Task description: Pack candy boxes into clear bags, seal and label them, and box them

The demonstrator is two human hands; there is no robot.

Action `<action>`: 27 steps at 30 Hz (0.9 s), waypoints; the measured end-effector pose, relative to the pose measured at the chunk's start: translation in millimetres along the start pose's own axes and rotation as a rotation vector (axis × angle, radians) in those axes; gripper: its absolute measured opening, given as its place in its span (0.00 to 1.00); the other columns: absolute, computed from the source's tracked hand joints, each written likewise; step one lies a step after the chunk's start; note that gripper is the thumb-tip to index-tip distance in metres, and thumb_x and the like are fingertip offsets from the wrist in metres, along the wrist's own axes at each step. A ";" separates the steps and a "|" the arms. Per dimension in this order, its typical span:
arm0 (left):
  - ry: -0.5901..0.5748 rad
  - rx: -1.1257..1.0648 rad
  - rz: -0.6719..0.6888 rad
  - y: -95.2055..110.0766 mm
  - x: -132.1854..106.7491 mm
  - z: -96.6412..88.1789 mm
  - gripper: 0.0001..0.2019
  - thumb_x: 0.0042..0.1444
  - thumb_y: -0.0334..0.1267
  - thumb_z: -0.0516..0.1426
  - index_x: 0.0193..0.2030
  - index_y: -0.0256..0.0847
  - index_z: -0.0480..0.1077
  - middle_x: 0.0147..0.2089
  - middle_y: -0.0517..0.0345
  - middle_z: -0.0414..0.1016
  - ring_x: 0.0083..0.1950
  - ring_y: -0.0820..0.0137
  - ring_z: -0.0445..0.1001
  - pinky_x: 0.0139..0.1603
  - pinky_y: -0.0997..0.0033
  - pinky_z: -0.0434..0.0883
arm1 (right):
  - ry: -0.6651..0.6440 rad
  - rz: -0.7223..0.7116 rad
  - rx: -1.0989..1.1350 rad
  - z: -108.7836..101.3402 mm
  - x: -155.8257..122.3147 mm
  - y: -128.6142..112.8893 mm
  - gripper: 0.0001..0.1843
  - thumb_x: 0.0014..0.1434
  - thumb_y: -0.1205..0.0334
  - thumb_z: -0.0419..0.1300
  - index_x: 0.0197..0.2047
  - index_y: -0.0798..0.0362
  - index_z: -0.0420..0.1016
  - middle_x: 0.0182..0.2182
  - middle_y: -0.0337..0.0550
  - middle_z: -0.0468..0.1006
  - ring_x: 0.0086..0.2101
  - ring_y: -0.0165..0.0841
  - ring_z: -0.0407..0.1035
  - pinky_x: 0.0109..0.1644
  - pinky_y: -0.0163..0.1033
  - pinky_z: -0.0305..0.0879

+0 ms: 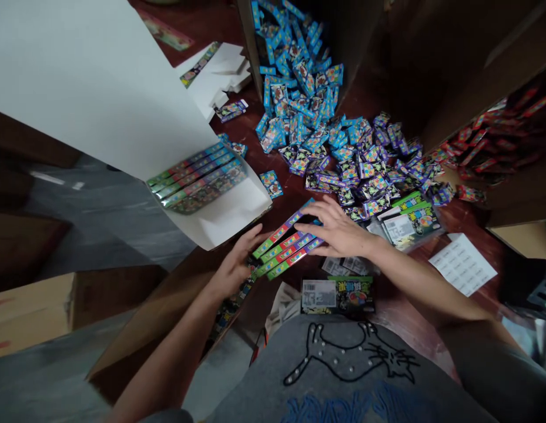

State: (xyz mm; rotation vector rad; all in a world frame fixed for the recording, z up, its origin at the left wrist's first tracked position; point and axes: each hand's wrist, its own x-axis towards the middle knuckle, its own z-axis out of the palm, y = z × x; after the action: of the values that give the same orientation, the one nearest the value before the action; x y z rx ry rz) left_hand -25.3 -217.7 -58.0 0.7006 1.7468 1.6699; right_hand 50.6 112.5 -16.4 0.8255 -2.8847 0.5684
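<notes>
My right hand [341, 230] is closed over the right end of a small stack of slim, colourful candy boxes [285, 245], striped green, red, blue and purple. Close to the stack's left end is my left hand [236, 258], its fingers apart; whether they touch the boxes I cannot tell. Just beyond it stands a white carton [237, 217], its large lid raised, with a row of similar slim boxes [202, 179] inside along the far side. Below my left hand, a dark printed package [231, 308] is partly hidden by my arm.
Blue packets [299, 111] and purple packets [369, 170] are heaped on the dark red table [294, 205]. Red packets [497, 141] fill a carton at right. A label sheet [463, 264] and flat printed packages [337, 295] lie nearer me. Cardboard boxes [34, 311] stand at left.
</notes>
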 end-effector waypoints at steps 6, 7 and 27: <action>0.192 0.427 0.288 -50.5 -23.2 52.5 0.60 0.57 0.63 0.70 0.84 0.56 0.38 0.79 0.37 0.61 0.77 0.42 0.67 0.75 0.31 0.68 | -0.039 0.074 0.235 2.7 0.2 7.8 0.70 0.61 0.45 0.74 0.85 0.48 0.27 0.83 0.62 0.37 0.81 0.59 0.29 0.79 0.74 0.49; 0.269 0.508 0.292 -51.2 -23.7 59.0 0.52 0.63 0.61 0.66 0.83 0.54 0.40 0.75 0.37 0.65 0.74 0.44 0.70 0.72 0.31 0.71 | -0.065 0.055 0.244 0.3 0.8 7.0 0.66 0.62 0.48 0.74 0.85 0.47 0.32 0.81 0.61 0.46 0.80 0.58 0.35 0.78 0.73 0.52; 0.548 1.341 0.207 44.8 28.7 -93.4 0.51 0.61 0.62 0.67 0.82 0.41 0.51 0.85 0.28 0.43 0.86 0.35 0.41 0.81 0.22 0.38 | -0.094 -0.069 -0.119 9.7 243.8 24.2 0.49 0.66 0.27 0.58 0.75 0.57 0.67 0.75 0.49 0.68 0.73 0.44 0.60 0.78 0.56 0.57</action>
State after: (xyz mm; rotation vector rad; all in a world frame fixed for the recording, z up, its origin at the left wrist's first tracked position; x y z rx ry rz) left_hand -115.5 -256.5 -14.2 1.0165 3.2582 0.5637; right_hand -169.3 7.6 11.4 0.9531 -2.9258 0.3570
